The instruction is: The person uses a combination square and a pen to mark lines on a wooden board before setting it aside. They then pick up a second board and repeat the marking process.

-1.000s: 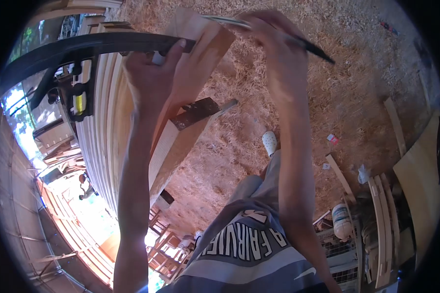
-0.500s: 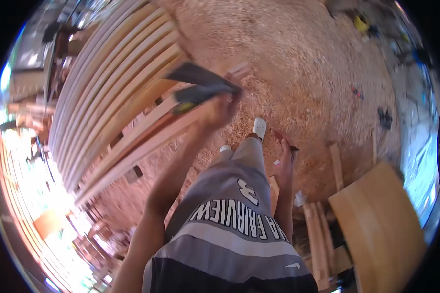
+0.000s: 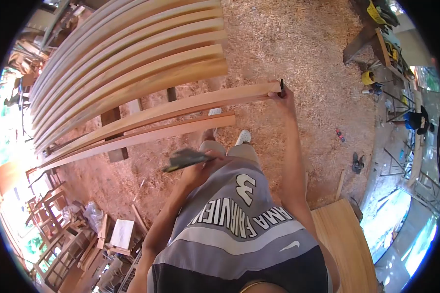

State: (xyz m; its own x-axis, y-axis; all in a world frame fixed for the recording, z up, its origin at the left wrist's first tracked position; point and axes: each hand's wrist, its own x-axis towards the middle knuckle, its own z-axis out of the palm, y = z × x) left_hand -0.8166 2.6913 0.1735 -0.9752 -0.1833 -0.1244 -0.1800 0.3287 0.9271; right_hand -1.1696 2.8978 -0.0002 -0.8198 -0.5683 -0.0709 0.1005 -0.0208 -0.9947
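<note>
My left hand [image 3: 203, 168], in front of my waist, is closed on a dark flat tool [image 3: 187, 158] with a yellowish edge; motion blurs it, and I cannot make out its exact kind. My right hand [image 3: 284, 101] reaches forward and is closed at the near right end of a long wooden board [image 3: 181, 103]. A thin dark pencil-like stick [image 3: 281, 85] rises from its fingers, against the board's end. Closer to my feet lies a second long board [image 3: 190, 125], with neither hand on it.
Several thick planks [image 3: 146, 58] lie side by side at the upper left. Wooden supports [image 3: 113, 128] sit under the boards. Shavings [image 3: 278, 39] cover the floor. A broad wooden panel [image 3: 342, 244] is at my lower right, and a workbench [image 3: 384, 46] stands at the upper right.
My left hand has drawn back from over the boards to my waist with the dark tool. My right hand has moved forward from beside my leg to the board's end. The view has turned.
</note>
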